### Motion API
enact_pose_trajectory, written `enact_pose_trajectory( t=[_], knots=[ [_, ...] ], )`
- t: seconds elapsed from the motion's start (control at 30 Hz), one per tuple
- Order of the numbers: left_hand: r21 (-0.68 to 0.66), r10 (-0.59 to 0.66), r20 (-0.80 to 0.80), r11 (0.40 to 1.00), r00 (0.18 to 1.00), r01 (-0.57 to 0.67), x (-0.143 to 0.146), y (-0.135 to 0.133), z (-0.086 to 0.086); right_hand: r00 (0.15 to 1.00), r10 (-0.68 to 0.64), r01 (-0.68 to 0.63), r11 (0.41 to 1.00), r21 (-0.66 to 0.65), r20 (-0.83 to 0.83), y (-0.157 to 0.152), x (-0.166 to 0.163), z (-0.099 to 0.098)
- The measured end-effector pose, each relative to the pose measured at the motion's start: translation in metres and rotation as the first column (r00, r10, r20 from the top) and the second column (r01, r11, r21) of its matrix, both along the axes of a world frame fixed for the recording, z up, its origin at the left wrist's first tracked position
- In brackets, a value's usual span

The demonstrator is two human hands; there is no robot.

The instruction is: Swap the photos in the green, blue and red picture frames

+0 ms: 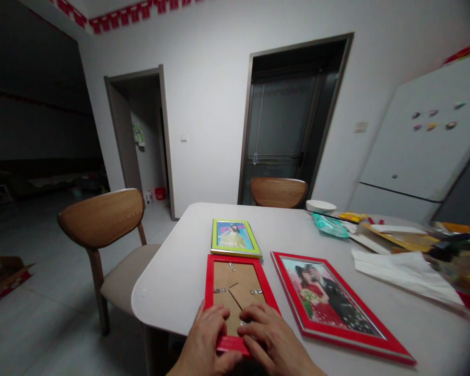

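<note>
A small red picture frame (241, 342) lies face down at the table's near edge, its brown backing board (238, 277) up. Metal clips (256, 292) sit along its sides, and a thin dark stand or slot runs across the board. My left hand (207, 334) is closed on the frame's lower left corner, thumb along the near edge. At the lower right, my right hand (272, 334) grips the frame with bent fingers over the backing, by a clip (243, 322) they partly cover. Beyond it is a yellow-green picture frame (236, 255); to the right, a larger red picture frame (360, 339), both face up.
On the white table (172, 277), the right side holds a teal packet (331, 225), a white bowl (321, 207), white paper (405, 269) and clutter. Wooden chairs stand at the left (105, 216) and far side (279, 192). A fridge (426, 151) is at the right.
</note>
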State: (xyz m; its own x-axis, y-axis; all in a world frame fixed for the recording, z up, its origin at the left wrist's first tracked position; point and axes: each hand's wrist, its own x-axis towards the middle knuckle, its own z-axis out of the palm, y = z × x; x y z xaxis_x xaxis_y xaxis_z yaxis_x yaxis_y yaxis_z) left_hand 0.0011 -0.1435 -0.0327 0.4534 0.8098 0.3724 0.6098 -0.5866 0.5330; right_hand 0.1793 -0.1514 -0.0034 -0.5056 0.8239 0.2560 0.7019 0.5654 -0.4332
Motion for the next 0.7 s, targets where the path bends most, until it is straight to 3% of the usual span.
enact_pose_trajectory(
  t=[0.7],
  knots=[
    [-0.012, 0.000, 0.003, 1.000, 1.000, 0.000, -0.0002, 0.0004, -0.0011, 1.000, -0.004, 0.004, 1.000, 0.002, -0.001, -0.0011, 0.0003, 0.0000]
  ],
)
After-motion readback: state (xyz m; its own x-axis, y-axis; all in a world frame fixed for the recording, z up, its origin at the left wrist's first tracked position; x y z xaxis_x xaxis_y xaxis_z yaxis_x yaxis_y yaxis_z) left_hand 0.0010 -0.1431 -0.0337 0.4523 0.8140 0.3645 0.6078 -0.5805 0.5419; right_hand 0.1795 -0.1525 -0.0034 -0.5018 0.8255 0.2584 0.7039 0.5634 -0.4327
